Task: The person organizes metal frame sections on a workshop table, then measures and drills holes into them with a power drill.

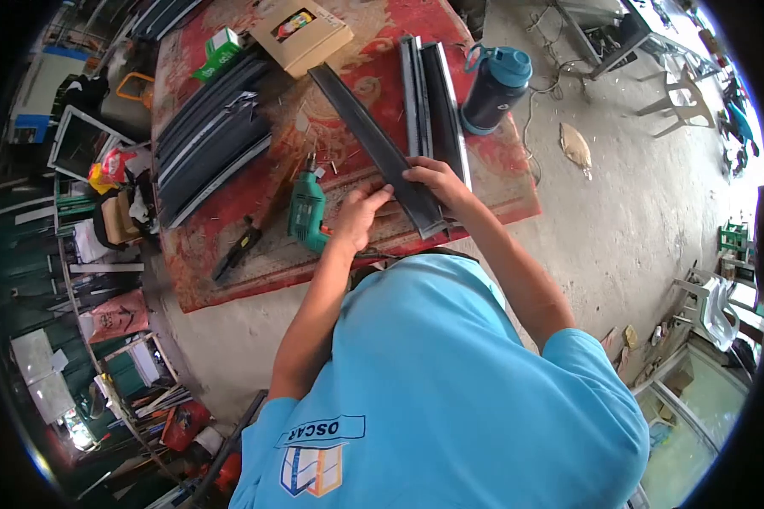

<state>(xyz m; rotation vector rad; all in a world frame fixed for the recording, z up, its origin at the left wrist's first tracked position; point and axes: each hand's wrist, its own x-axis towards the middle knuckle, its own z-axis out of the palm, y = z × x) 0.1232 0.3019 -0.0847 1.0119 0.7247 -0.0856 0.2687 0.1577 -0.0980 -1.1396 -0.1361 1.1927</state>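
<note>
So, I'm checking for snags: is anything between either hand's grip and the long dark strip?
Nothing visible: the left grip and right grip both touch the dark strip. The green drill lies beside the left, not between.

A: Floor (603,246)?
B: Grey concrete, stained; debris (630,337) lower right.
A: Furniture that side?
B: Pale plastic armchair (683,95), upper right; green plastic stool (733,242) farther down.
A: Left?
B: Cluttered storage rack (62,250), dim.
A: Brightest where?
B: Far right edge, white glare (745,195).
</note>
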